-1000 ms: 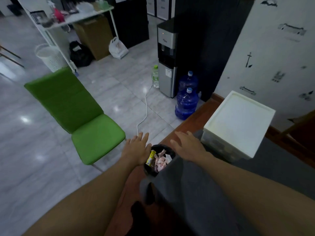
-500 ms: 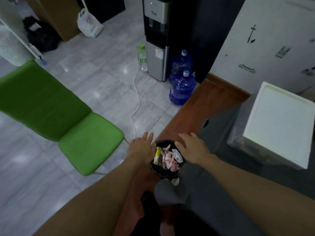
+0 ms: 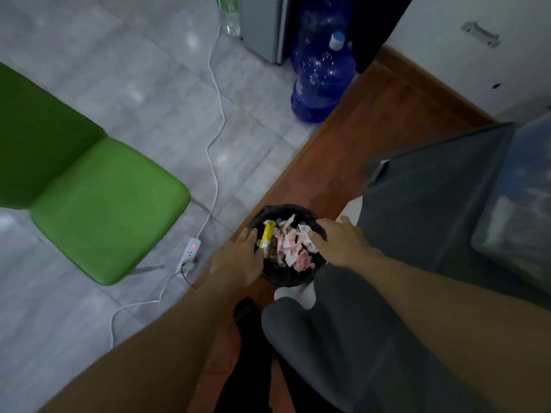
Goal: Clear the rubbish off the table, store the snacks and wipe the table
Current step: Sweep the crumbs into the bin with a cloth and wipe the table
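Head view: my two hands flank a small bin lined with a black bag (image 3: 284, 281), seen from above. The left hand (image 3: 238, 260) lies spread, fingers straight, flat against the bin's left rim. The right hand (image 3: 340, 242) covers the right rim, fingers extended and close together, their tips touching the rubbish; neither pinches anything. Between the hands, the bin holds crumpled pink and white wrappers (image 3: 293, 248), with a yellow wrapper (image 3: 266, 238) just beside the left fingertips. The bin sits over a brown wooden surface (image 3: 357, 129), at its border with the grey tiled floor (image 3: 134, 84); I cannot tell whether this is a counter. Right of the right hand spreads a dark grey cloth (image 3: 432, 204). Left of the left hand, near it, a white power strip (image 3: 190, 250) shows an orange light, its cable (image 3: 216, 120) running away beyond the hands. Further left stands a green chair (image 3: 104, 210). Well beyond the hands stands a blue water bottle (image 3: 323, 81).
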